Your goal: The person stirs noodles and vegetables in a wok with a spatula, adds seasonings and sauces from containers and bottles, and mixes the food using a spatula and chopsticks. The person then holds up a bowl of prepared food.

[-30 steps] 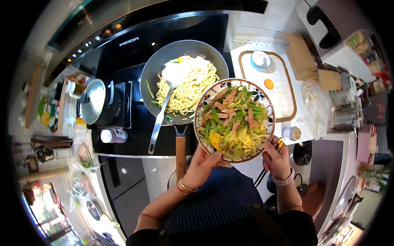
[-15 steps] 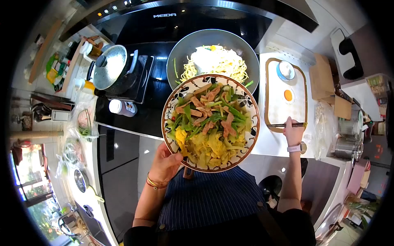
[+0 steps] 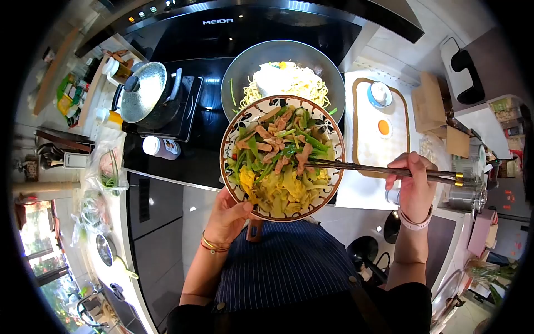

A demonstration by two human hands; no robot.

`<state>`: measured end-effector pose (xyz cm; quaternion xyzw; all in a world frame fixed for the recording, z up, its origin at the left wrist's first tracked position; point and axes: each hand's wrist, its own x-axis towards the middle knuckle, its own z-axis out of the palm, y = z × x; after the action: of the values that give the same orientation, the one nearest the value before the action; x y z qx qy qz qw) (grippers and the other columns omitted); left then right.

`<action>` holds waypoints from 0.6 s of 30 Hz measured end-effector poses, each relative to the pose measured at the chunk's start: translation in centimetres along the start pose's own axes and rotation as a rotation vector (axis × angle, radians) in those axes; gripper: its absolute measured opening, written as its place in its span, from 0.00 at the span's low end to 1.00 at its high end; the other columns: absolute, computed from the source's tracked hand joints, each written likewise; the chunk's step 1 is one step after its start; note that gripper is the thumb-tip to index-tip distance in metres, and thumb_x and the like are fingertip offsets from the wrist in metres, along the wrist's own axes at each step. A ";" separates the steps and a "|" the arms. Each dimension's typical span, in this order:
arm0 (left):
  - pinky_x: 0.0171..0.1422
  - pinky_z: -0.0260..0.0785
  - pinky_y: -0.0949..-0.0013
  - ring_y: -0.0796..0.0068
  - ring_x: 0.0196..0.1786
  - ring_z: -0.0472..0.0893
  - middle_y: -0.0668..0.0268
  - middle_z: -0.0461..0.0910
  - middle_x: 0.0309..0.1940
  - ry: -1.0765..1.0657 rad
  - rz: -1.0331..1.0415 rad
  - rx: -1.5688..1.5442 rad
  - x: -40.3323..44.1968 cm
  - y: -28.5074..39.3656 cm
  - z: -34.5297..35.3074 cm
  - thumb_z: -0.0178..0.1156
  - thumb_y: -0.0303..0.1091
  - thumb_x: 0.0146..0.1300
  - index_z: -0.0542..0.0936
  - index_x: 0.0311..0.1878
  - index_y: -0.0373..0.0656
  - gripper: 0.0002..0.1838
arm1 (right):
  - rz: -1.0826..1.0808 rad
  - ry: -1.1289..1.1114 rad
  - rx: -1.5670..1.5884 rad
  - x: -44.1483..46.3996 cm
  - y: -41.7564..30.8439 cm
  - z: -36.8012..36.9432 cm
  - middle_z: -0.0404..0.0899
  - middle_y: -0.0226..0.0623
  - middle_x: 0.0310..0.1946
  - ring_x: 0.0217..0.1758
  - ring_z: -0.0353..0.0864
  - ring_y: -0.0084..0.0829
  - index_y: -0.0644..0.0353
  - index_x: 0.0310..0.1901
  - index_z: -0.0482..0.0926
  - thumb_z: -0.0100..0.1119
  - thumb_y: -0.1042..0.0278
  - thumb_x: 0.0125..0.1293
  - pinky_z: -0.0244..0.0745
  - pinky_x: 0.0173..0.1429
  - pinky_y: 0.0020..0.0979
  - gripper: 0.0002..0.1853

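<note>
My left hand [image 3: 227,214] grips the lower left rim of a patterned plate [image 3: 229,132], its thumb over the edge. Meat strips, green peppers and yellow egg-like pieces fill the plate as a stir-fry [image 3: 286,161]. In my right hand [image 3: 413,181] is a pair of dark chopsticks [image 3: 356,167] with gold ends, held level. Their tips reach the meat and vegetables on the plate's right side. Behind the plate, a wok [image 3: 236,72] on the stove holds noodles [image 3: 303,83], partly hidden by the plate; glare whitens part of them.
At right, a tray [image 3: 403,119] bears a small bowl [image 3: 380,93] and an orange item [image 3: 384,127]. A lidded pot [image 3: 146,92] stands on the left burner, with a jar [image 3: 161,147] in front. Cardboard boxes [image 3: 428,106] line the right side.
My right hand has lifted the chopsticks from beside the tray and brought their tips left to the food on the plate. The left hand still holds the plate.
</note>
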<state>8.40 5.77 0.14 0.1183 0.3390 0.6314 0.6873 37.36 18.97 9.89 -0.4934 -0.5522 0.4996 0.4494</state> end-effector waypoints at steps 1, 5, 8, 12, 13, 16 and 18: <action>0.46 0.80 0.63 0.65 0.50 0.79 0.56 0.76 0.52 0.003 -0.004 0.004 0.0 0.1 0.1 0.60 0.19 0.55 0.68 0.58 0.33 0.25 | -0.001 -0.030 -0.014 0.1 -0.1 0.1 0.77 0.44 0.17 0.18 0.76 0.30 0.74 0.28 0.78 0.47 0.57 0.70 0.71 0.26 0.26 0.24; 0.45 0.81 0.64 0.65 0.50 0.80 0.57 0.76 0.52 0.003 -0.006 0.032 -0.1 0.2 0.4 0.60 0.19 0.55 0.67 0.58 0.33 0.26 | -0.025 -0.138 -0.059 0.5 -0.9 0.6 0.78 0.43 0.18 0.19 0.77 0.29 0.74 0.28 0.79 0.49 0.56 0.69 0.72 0.28 0.24 0.24; 0.45 0.81 0.64 0.65 0.49 0.80 0.57 0.76 0.51 0.010 0.012 0.040 -0.2 0.1 0.4 0.60 0.19 0.55 0.67 0.59 0.34 0.26 | -0.034 -0.137 -0.113 0.7 -1.6 1.6 0.76 0.43 0.20 0.18 0.75 0.28 0.74 0.27 0.78 0.46 0.60 0.70 0.71 0.26 0.25 0.23; 0.48 0.78 0.62 0.64 0.50 0.80 0.55 0.77 0.51 0.033 0.014 0.088 -0.2 0.1 0.1 0.63 0.23 0.54 0.70 0.56 0.32 0.25 | -0.002 -0.264 -0.182 0.9 -2.3 1.6 0.80 0.41 0.21 0.22 0.78 0.26 0.72 0.32 0.82 0.53 0.61 0.68 0.73 0.30 0.22 0.19; 0.46 0.79 0.62 0.63 0.49 0.80 0.55 0.77 0.51 0.036 0.011 0.086 -0.2 0.1 -0.1 0.63 0.23 0.54 0.69 0.56 0.31 0.25 | -0.035 -0.238 -0.194 0.8 -2.3 1.6 0.80 0.42 0.20 0.22 0.79 0.26 0.72 0.31 0.82 0.53 0.60 0.68 0.74 0.30 0.22 0.20; 0.43 0.81 0.60 0.62 0.47 0.81 0.54 0.77 0.50 0.052 0.012 0.074 -0.2 0.0 -0.3 0.62 0.23 0.54 0.69 0.56 0.31 0.25 | -0.126 -0.124 -0.126 1.0 -2.5 1.8 0.79 0.44 0.18 0.21 0.80 0.29 0.74 0.28 0.80 0.51 0.59 0.68 0.75 0.28 0.25 0.23; 0.42 0.81 0.60 0.62 0.46 0.81 0.54 0.77 0.49 0.064 0.016 0.061 -0.2 0.1 -0.4 0.62 0.23 0.55 0.68 0.57 0.31 0.25 | -0.233 -0.074 -0.058 1.7 -2.5 1.2 0.79 0.43 0.18 0.20 0.79 0.29 0.73 0.27 0.79 0.47 0.59 0.69 0.74 0.28 0.25 0.23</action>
<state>8.09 5.48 -0.02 0.1218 0.3787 0.6298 0.6671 35.72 20.54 12.27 -0.4201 -0.6363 0.4456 0.4691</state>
